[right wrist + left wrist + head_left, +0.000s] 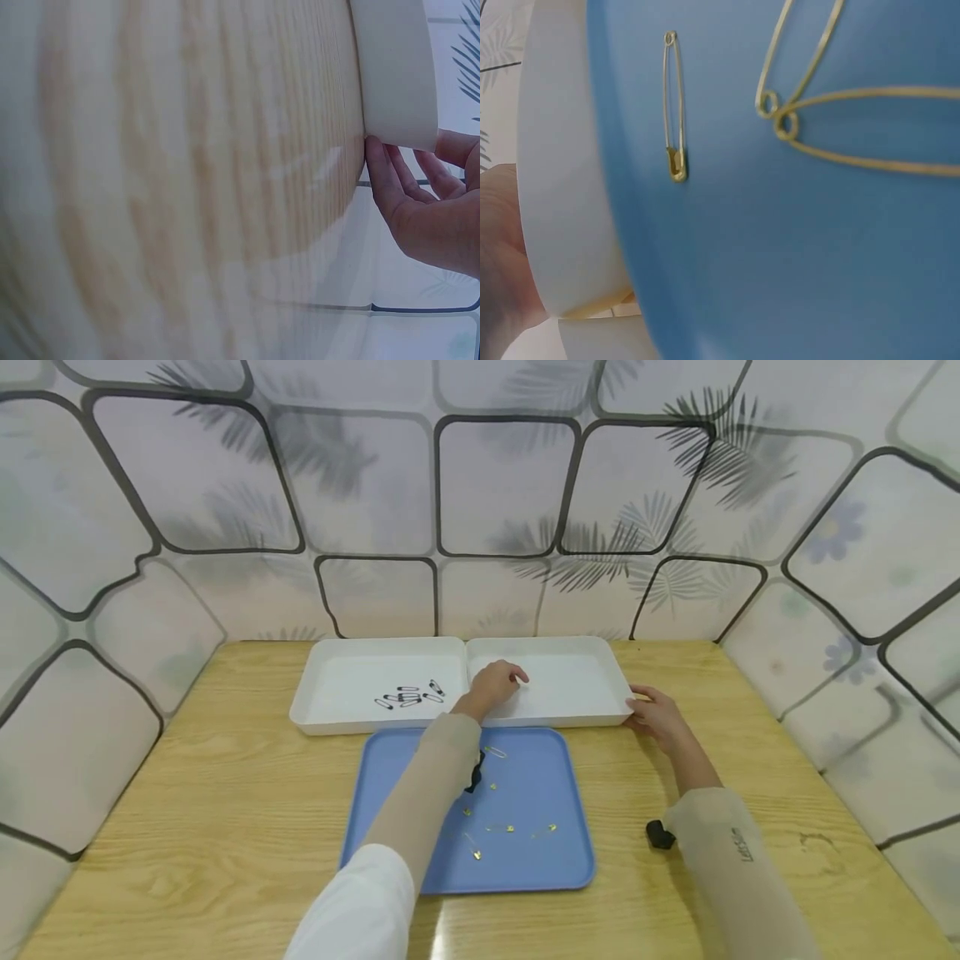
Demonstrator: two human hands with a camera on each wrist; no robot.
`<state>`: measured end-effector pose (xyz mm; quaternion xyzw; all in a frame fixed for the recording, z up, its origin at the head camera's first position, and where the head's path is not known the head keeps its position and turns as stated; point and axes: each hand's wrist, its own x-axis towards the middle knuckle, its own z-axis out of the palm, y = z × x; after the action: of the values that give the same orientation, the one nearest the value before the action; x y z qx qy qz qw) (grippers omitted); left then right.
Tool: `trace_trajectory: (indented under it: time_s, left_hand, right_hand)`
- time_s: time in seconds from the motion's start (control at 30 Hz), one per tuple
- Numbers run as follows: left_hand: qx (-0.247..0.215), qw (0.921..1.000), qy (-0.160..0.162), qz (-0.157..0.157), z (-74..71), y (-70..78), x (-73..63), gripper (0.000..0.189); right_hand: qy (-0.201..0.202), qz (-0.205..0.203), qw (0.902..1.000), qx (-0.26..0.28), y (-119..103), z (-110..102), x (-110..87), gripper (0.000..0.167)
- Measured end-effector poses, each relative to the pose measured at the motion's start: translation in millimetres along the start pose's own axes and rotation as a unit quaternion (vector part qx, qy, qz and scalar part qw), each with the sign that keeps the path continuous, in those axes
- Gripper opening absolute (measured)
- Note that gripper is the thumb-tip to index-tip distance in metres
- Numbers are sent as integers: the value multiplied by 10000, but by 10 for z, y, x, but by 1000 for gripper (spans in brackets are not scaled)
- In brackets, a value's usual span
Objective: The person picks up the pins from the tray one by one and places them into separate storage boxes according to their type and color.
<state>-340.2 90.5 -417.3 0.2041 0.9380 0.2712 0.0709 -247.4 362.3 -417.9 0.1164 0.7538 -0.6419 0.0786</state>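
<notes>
My left hand point(497, 687) is over the left part of the right white tray point(577, 660), its fingers bent toward the tray floor. Whether a small thing is between the fingertips cannot be made out; in the left wrist view the tray wall hides them. At that tray's front right corner, my right hand point(658, 717) grips the edge, thumb near the rim and fingers against the outer side, as the right wrist view shows. Several gold safety pins point(676, 161) lie spread on the blue tray point(536, 868) below my left forearm.
The left white tray point(337, 672) stands side by side with the right one and bears a cluster of black safety pins point(408, 697). Both are at the back of the wooden table point(202, 810), before a patterned curtain point(495, 485). The blue tray is directly in front.
</notes>
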Motion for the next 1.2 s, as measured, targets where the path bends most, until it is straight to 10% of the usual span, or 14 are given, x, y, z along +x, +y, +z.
trace_trajectory:
  time_s: [0.47, 1.2]
  left_hand:
    - [101, 9988, -102, 465, -135, 101, -125, 23]
    - [-400, 9849, -100, 1684, -465, -37, -891, 18]
  right_hand:
    - [53, 94, 9999, 27, 4, 16, 19, 52]
    - [-9, 134, 9999, -109, -35, 7, -21, 53]
